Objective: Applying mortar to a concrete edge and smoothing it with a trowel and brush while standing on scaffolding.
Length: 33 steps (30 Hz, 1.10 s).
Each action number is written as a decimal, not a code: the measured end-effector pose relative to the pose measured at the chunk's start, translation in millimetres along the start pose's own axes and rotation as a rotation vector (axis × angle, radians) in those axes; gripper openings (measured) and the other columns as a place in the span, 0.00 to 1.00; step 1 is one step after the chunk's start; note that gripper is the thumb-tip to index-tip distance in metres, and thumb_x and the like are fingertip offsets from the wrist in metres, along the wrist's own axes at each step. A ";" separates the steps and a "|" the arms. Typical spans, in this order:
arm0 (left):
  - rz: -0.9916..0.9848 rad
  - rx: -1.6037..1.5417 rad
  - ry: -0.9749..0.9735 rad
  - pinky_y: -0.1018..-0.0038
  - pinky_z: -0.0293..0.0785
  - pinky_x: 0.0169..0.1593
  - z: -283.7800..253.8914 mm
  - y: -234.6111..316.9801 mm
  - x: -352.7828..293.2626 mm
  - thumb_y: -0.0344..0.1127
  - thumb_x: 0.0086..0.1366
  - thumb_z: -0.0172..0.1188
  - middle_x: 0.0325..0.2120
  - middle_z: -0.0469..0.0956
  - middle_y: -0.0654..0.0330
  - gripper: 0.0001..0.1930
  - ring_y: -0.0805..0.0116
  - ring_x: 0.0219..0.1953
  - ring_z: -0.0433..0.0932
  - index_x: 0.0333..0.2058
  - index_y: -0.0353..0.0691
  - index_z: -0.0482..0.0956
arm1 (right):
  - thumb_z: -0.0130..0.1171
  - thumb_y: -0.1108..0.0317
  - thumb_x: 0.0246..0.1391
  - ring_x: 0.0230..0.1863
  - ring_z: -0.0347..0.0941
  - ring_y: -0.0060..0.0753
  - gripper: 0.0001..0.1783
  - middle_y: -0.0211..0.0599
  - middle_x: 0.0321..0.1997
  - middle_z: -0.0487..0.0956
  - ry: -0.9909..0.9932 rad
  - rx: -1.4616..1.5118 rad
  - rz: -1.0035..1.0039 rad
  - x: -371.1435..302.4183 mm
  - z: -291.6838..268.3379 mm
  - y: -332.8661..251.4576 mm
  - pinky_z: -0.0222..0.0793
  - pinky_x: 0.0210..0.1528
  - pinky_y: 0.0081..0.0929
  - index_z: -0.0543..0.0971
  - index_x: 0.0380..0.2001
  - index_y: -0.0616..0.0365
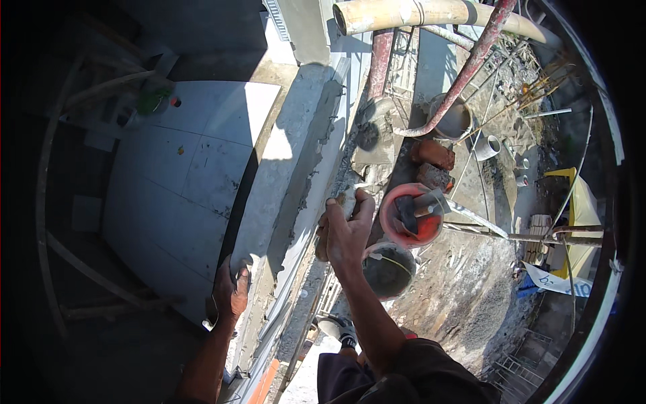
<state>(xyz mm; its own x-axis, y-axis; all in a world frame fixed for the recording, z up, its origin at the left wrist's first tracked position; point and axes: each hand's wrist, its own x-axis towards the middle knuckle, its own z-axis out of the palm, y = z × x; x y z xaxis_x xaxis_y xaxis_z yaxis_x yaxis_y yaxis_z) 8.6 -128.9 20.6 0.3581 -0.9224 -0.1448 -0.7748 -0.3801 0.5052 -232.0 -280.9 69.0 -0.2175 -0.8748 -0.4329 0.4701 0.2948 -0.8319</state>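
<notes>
A lump [346,200], partly hidden, is being clamped in the right grip [348,237] near the centre. From there, the left grip [232,293] is being rested on the ledge [261,219] at 8 o'clock; its closure cannot be told. A red bucket [428,231] is being seen at 3 o'clock, a grey bucket [411,260] at 4.

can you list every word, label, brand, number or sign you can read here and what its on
White banner, right side: large blue lettering, partly cut off by folds; I won't copy out the characters.
Dark sock, bottom: small pale marks, too small to read.
I can make out no other lettering.
</notes>
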 end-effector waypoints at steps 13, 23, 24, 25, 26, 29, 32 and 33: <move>-0.009 -0.042 -0.038 0.58 0.68 0.58 3.4 5.2 -1.2 0.54 0.68 0.55 0.53 0.73 0.40 0.32 0.43 0.56 0.72 0.60 0.34 0.67 | 0.61 0.65 0.55 0.21 0.72 0.31 0.21 0.42 0.29 0.72 0.147 -0.370 -0.317 197.4 82.4 46.2 0.69 0.20 0.32 0.63 0.43 0.64; 0.106 0.018 0.058 0.58 0.69 0.57 2.6 -8.1 -0.7 0.52 0.66 0.57 0.53 0.73 0.40 0.31 0.41 0.55 0.73 0.60 0.36 0.68 | 0.59 0.60 0.60 0.20 0.74 0.33 0.15 0.41 0.26 0.74 -0.223 0.127 0.323 205.9 -4.6 -33.6 0.71 0.15 0.29 0.71 0.40 0.60; 0.107 0.021 0.054 0.58 0.69 0.57 1.6 -7.5 -0.3 0.52 0.66 0.57 0.53 0.73 0.40 0.31 0.41 0.55 0.73 0.60 0.36 0.68 | 0.58 0.59 0.60 0.19 0.73 0.32 0.15 0.41 0.26 0.74 -0.281 0.127 0.354 217.9 -11.4 -41.8 0.71 0.15 0.28 0.71 0.39 0.60; 0.104 0.022 0.055 0.58 0.69 0.57 1.1 -7.6 -0.1 0.52 0.66 0.57 0.53 0.73 0.40 0.31 0.41 0.55 0.73 0.60 0.36 0.68 | 0.57 0.58 0.61 0.19 0.73 0.31 0.15 0.41 0.26 0.75 -0.340 0.126 0.386 227.8 -16.0 -49.6 0.71 0.15 0.27 0.72 0.39 0.60; 0.106 0.016 0.058 0.57 0.69 0.57 0.1 -8.0 -0.5 0.52 0.66 0.57 0.53 0.73 0.40 0.31 0.41 0.55 0.73 0.60 0.36 0.68 | 0.56 0.57 0.61 0.19 0.72 0.30 0.16 0.40 0.27 0.75 -0.369 0.089 0.394 238.4 -18.7 -55.5 0.70 0.15 0.26 0.72 0.39 0.60; 0.095 -0.014 0.056 0.57 0.69 0.57 0.9 -8.4 -0.8 0.53 0.67 0.57 0.53 0.74 0.40 0.31 0.41 0.55 0.73 0.60 0.35 0.68 | 0.55 0.57 0.62 0.18 0.71 0.28 0.15 0.38 0.27 0.74 -0.437 0.009 0.438 258.3 -20.5 -73.2 0.70 0.15 0.24 0.71 0.39 0.59; 0.090 -0.018 0.053 0.57 0.70 0.56 0.1 -8.6 -0.9 0.53 0.67 0.56 0.52 0.74 0.40 0.31 0.42 0.54 0.74 0.60 0.35 0.68 | 0.53 0.58 0.62 0.17 0.71 0.29 0.15 0.39 0.27 0.75 -0.540 -0.099 0.522 265.7 -20.0 -73.5 0.70 0.15 0.25 0.72 0.39 0.60; 0.097 0.000 0.054 0.58 0.70 0.56 -0.5 -8.2 -1.2 0.52 0.67 0.56 0.52 0.74 0.40 0.31 0.42 0.54 0.74 0.60 0.35 0.68 | 0.53 0.58 0.62 0.17 0.71 0.29 0.15 0.39 0.27 0.75 -0.540 -0.099 0.524 264.1 -20.7 -71.7 0.70 0.15 0.25 0.72 0.39 0.60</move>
<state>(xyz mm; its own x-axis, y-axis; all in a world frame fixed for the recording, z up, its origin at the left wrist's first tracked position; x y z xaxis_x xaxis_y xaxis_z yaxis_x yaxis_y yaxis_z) 14.7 -124.6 17.1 0.3087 -0.9499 -0.0492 -0.8070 -0.2889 0.5150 -340.9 -525.1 7.1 0.4740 -0.6697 -0.5716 0.3120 0.7348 -0.6022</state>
